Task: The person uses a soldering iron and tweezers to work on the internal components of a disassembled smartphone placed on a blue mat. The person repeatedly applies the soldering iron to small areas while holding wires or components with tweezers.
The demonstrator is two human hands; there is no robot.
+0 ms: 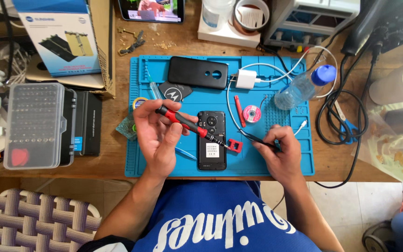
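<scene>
Holding screwdriver (187,123) in left hand (157,135) | bit case (34,125) closed, bits inside

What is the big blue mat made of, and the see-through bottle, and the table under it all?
The blue mat looks like soft silicone or rubber: matte, with moulded ridges and little compartments. The bottle looks like thin clear plastic, since light passes through it, with a blue cap. The table looks like wood: brown, with visible grain and a worn, dull finish.
</scene>
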